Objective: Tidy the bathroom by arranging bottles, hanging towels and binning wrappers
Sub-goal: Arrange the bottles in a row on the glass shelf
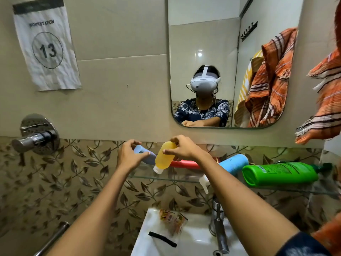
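Above shelf (pixel 166 179), yellow bottle (pixel 164 157) — translucent, white-capped, inverted

Yellow-orange bottle (pixel 164 156) with a white cap in my right hand (pixel 184 148). My left hand (pixel 129 154) is on a pale blue-grey bottle (pixel 145 154). Behind them lies a red bottle (pixel 184 164), then a sky-blue bottle (pixel 234 163) with a white pump, then a bright green bottle (pixel 280 173) with a dark green top. Towel (pixel 326 108) at my right: orange with white and dark stripes. Wall tiles (pixel 55 182): brown leaves on beige. White sink (pixel 193 241) holds a yellow-orange printed wrapper (pixel 172 218) and a clear wrapper (pixel 162 239) with a black strip. My sleeve (pixel 302 246) is dark blue.
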Available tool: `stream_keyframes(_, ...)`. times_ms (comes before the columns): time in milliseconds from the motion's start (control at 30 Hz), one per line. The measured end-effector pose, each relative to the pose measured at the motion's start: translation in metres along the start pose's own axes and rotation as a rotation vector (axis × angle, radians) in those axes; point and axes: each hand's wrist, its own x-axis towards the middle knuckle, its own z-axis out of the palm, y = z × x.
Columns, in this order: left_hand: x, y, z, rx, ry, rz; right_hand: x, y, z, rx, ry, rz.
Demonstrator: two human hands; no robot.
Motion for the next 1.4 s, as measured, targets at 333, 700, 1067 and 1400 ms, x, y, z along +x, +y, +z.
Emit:
stream_keyframes(333, 0.004, 0.018, 0.003, 0.005, 0.09, -0.02, 0.008, -0.003, 0.01, -0.071, 0.075, -0.018)
stream_keyframes(700, -0.008, -0.021, 0.012, -0.093, -0.123, -0.086, 0.017, -0.012, 0.021, -0.169, 0.091, -0.021)
stream_keyframes(1067, -0.011, -0.032, 0.011, -0.214, -0.117, -0.11, 0.024, -0.026, 0.029, -0.316, 0.023, -0.046)
stream_keyframes(1400, -0.014, -0.033, 0.009, -0.182, -0.132, -0.076, 0.014, -0.016, 0.027, -0.299, 0.022, -0.031)
